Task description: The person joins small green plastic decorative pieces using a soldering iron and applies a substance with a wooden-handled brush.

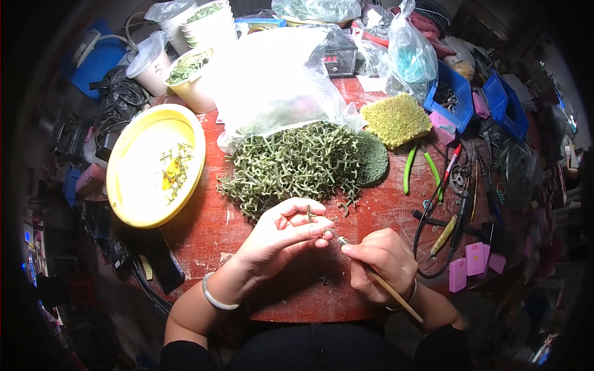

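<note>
Near the table's front edge my left hand (278, 234) pinches a small green curved piece (309, 214) between thumb and fingers. My right hand (385, 264) is closed round a slim tool with a wooden handle (399, 299) and a metal front end (342, 240). The tool's tip reaches the left fingertips, close to the small piece; whether they touch I cannot tell. Just beyond my hands lies a big heap of similar green hooked pieces (291, 164), spilling from a clear plastic bag (272, 86).
A yellow basin (199, 154) with a few pieces stands left. White tubs (197, 99) are behind it. Right of the heap are a yellow-green sponge-like block (396, 120), green-handled pliers (408, 170), a black cable (421, 260), blue bins (461, 93) and pink blocks (458, 275).
</note>
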Motion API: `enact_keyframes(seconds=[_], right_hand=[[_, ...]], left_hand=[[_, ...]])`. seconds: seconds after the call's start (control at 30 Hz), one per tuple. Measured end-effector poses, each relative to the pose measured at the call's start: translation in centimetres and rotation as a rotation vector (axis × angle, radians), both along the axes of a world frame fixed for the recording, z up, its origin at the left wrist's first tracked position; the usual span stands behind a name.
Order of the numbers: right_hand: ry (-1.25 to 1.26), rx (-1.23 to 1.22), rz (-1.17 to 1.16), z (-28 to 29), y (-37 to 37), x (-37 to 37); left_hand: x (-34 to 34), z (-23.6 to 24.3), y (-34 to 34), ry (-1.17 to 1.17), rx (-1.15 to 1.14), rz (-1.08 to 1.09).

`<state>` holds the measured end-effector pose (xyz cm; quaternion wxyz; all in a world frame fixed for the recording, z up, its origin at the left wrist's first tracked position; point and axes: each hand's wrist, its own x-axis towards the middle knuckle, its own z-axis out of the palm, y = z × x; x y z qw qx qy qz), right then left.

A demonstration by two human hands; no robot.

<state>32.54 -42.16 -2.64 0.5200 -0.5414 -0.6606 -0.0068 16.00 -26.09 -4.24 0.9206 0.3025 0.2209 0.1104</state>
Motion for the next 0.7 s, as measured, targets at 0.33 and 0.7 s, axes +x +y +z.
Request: enact_keyframes(seconds=[0.33, 0.7], right_hand=[[0.034, 0.01, -0.023, 0.18, -0.09, 0.2], [0.177, -0.106, 0.032, 0.7, -0.18, 0.71]], left_hand=[[-0.18, -0.49, 0.07, -0.024, 0.002, -0.012], [-0.15, -0.36, 0.09, -0.015, 0.024, -0.034]])
